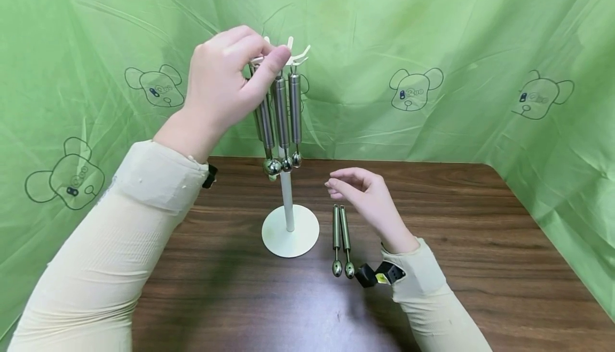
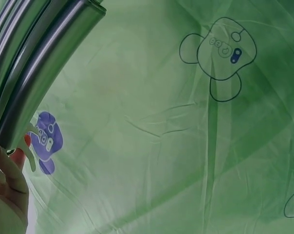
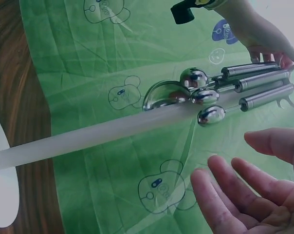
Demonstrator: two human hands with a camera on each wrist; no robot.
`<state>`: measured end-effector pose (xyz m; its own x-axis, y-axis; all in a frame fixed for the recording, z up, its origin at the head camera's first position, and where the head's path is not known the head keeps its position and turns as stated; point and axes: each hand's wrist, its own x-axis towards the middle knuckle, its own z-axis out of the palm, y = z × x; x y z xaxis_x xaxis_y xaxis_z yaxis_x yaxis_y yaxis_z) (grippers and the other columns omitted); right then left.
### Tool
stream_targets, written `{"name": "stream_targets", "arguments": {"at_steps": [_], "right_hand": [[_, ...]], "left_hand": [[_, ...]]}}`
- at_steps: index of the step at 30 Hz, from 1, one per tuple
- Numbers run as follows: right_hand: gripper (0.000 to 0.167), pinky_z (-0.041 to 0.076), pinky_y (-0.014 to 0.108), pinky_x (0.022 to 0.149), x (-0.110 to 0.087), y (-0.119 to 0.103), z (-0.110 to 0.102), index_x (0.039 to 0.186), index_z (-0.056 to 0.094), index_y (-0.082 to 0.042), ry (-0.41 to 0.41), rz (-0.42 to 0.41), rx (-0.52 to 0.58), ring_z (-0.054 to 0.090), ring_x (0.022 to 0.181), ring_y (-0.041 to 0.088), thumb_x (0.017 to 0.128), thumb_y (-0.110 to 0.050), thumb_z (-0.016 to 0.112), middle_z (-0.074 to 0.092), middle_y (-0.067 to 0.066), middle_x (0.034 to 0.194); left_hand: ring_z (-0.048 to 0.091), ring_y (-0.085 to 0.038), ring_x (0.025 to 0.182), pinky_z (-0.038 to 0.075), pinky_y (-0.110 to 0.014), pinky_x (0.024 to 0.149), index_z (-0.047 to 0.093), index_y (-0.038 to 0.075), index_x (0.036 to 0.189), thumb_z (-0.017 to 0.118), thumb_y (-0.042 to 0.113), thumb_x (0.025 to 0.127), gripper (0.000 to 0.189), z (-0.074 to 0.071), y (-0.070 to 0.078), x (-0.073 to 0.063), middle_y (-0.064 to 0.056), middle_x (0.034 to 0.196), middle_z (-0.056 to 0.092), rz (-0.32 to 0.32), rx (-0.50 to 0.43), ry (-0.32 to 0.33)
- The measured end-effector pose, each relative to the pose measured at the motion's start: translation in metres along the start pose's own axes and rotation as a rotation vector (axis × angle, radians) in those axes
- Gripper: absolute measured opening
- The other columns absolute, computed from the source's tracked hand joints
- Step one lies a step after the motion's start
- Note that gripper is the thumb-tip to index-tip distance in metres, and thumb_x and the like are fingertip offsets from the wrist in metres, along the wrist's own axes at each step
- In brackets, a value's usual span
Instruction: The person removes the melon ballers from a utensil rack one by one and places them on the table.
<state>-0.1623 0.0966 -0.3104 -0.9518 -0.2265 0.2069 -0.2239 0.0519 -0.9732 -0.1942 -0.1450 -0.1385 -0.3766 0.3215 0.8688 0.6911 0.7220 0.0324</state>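
My left hand (image 1: 226,74) is up at the hooked top of a white stand (image 1: 287,197), thumb and fingers pinching the hook end of a metal scoop (image 2: 49,68). Its fingertips are partly hidden behind the thumb in the head view. Several scoops with steel handles (image 1: 281,111) and shiny rounded heads hang down around the pole. One larger bowl-shaped head (image 3: 166,95) shows in the right wrist view. Lower and to the right, my right hand (image 1: 362,197) hovers with loosely bent fingers, holding nothing. Just below it, two scoops (image 1: 336,232) lie side by side on the table.
The stand's round white base (image 1: 276,242) rests on a dark wood-grain table (image 1: 456,245). Green cloth (image 1: 351,37) printed with bear faces hangs behind and along both sides. Black wrist devices (image 1: 367,275) sit at the cuffs.
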Motion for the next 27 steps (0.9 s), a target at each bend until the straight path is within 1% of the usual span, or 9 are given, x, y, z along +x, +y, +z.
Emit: {"name": "stream_targets", "arguments": {"at_steps": [3, 6, 8, 13, 18, 20, 23, 27], "right_hand": [[0.028, 0.059, 0.03, 0.085, 0.005, -0.006, 0.003, 0.116, 0.067, 0.0, 0.016, -0.021, -0.022, 0.073, 0.086, 0.019, 0.091, -0.014, 0.07, 0.074, 0.014, 0.104], [0.027, 0.057, 0.029, 0.087, 0.012, -0.012, 0.007, 0.115, 0.069, -0.004, 0.026, -0.059, -0.037, 0.073, 0.089, 0.02, 0.09, -0.016, 0.072, 0.075, 0.008, 0.102], [0.027, 0.057, 0.03, 0.089, 0.016, -0.015, 0.01, 0.115, 0.069, -0.004, 0.022, -0.09, -0.03, 0.072, 0.092, 0.019, 0.091, -0.015, 0.071, 0.075, 0.008, 0.104], [0.03, 0.055, 0.031, 0.094, 0.027, -0.023, 0.017, 0.12, 0.067, -0.004, -0.009, -0.146, 0.026, 0.07, 0.1, 0.013, 0.092, -0.013, 0.07, 0.073, 0.012, 0.114], [0.033, 0.053, 0.031, 0.097, 0.037, -0.031, 0.024, 0.123, 0.066, -0.006, -0.028, -0.18, 0.034, 0.069, 0.106, 0.013, 0.091, -0.013, 0.071, 0.072, 0.012, 0.117], [0.034, 0.053, 0.031, 0.097, 0.041, -0.034, 0.026, 0.124, 0.066, -0.006, -0.033, -0.186, 0.03, 0.069, 0.106, 0.013, 0.091, -0.013, 0.07, 0.072, 0.011, 0.117], [0.034, 0.054, 0.031, 0.093, 0.046, -0.038, 0.03, 0.124, 0.066, -0.006, -0.038, -0.184, 0.032, 0.069, 0.103, 0.013, 0.091, -0.013, 0.07, 0.072, 0.01, 0.116], [0.033, 0.057, 0.033, 0.085, 0.052, -0.042, 0.036, 0.123, 0.067, -0.005, -0.041, -0.179, 0.034, 0.068, 0.094, 0.012, 0.091, -0.013, 0.07, 0.072, 0.01, 0.113]], "left_hand": [[0.065, -0.026, 0.082, 0.05, -0.041, 0.074, 0.071, 0.002, 0.083, 0.061, 0.032, 0.097, 0.035, 0.0, 0.001, 0.001, -0.011, 0.089, 0.073, -0.003, 0.006, 0.002], [0.065, -0.027, 0.081, 0.049, -0.041, 0.073, 0.071, 0.001, 0.083, 0.061, 0.033, 0.097, 0.036, 0.0, 0.002, 0.001, -0.012, 0.088, 0.073, -0.006, 0.011, 0.006], [0.065, -0.027, 0.081, 0.049, -0.041, 0.073, 0.071, 0.001, 0.083, 0.061, 0.033, 0.097, 0.036, 0.001, 0.002, 0.001, -0.012, 0.088, 0.073, -0.008, 0.012, 0.01], [0.065, -0.028, 0.08, 0.049, -0.042, 0.071, 0.071, 0.001, 0.082, 0.061, 0.033, 0.097, 0.036, 0.002, 0.002, 0.001, -0.012, 0.087, 0.073, -0.004, 0.014, 0.024], [0.065, -0.029, 0.078, 0.048, -0.042, 0.069, 0.071, 0.001, 0.081, 0.061, 0.034, 0.097, 0.037, 0.003, 0.002, 0.001, -0.013, 0.085, 0.073, 0.001, 0.02, 0.037], [0.064, -0.029, 0.078, 0.048, -0.042, 0.069, 0.071, 0.001, 0.081, 0.06, 0.034, 0.097, 0.038, 0.003, 0.002, 0.001, -0.013, 0.084, 0.072, -0.001, 0.021, 0.038], [0.064, -0.029, 0.078, 0.047, -0.042, 0.069, 0.071, 0.002, 0.081, 0.06, 0.035, 0.097, 0.038, 0.003, 0.002, 0.001, -0.013, 0.084, 0.072, -0.005, 0.02, 0.036], [0.064, -0.029, 0.078, 0.047, -0.041, 0.069, 0.07, 0.001, 0.081, 0.059, 0.034, 0.097, 0.038, 0.002, 0.002, 0.001, -0.013, 0.084, 0.072, -0.006, 0.021, 0.035]]}}
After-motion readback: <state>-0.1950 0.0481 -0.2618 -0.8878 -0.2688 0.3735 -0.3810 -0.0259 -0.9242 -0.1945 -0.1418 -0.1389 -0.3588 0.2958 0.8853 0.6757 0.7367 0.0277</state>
